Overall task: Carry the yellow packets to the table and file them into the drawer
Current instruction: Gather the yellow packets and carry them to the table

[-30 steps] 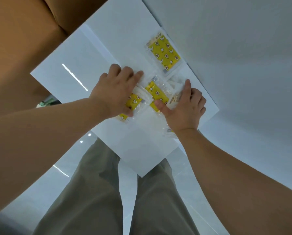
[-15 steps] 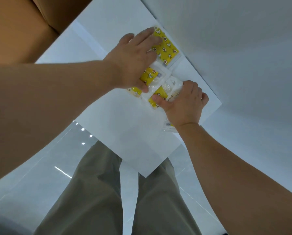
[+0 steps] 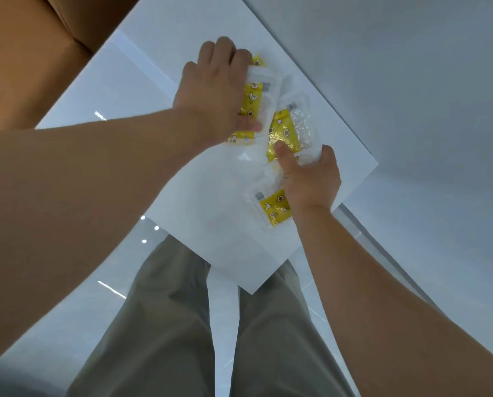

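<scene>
Several yellow packets in clear wrappers lie on a white surface [image 3: 205,207] in front of me. My left hand [image 3: 213,90] grips a small stack of packets [image 3: 254,98], its fingers curled over the far edge and its thumb on the near side. My right hand [image 3: 311,179] pinches another packet [image 3: 285,130] between thumb and fingers. One more packet [image 3: 271,207] lies flat on the surface, partly under my right wrist. No drawer is in view.
The white surface ends in a corner [image 3: 251,290] just above my legs [image 3: 165,325]. A brown cardboard box [image 3: 30,58] stands at the upper left. A pale grey wall [image 3: 411,81] fills the right side. Glossy floor shows below.
My left hand has pulled the far packet back onto the stack and now grips it. My right hand has lifted one packet's edge, uncovering another beneath the wrist.
</scene>
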`<action>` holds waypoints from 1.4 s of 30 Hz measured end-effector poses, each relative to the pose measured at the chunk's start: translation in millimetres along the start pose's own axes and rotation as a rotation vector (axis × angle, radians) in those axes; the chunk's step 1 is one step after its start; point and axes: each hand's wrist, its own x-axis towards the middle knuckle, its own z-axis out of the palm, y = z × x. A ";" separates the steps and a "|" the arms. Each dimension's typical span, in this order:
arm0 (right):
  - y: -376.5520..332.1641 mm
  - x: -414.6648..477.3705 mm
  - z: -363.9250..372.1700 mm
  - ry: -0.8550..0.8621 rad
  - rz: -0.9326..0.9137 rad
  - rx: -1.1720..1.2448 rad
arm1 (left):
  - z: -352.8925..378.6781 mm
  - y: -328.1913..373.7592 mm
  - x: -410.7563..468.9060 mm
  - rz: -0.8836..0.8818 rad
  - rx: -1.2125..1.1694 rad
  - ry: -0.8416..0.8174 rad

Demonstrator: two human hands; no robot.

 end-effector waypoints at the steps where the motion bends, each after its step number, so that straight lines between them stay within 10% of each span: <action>1: -1.0 -1.2 1.6 0.000 0.020 0.033 | 1.8 2.8 -0.4 -0.021 0.013 -0.003; 14: -20.2 -28.7 -10.2 -0.059 0.360 0.441 | -7.6 7.2 -43.5 -0.498 -0.294 -0.261; 23: -66.7 -133.7 -101.6 -0.214 0.435 0.578 | -112.2 17.0 -159.6 -0.890 -1.104 -0.185; 42: -56.4 -314.8 -319.6 0.276 0.291 1.234 | -282.0 208.6 -226.8 -0.121 -1.053 -0.572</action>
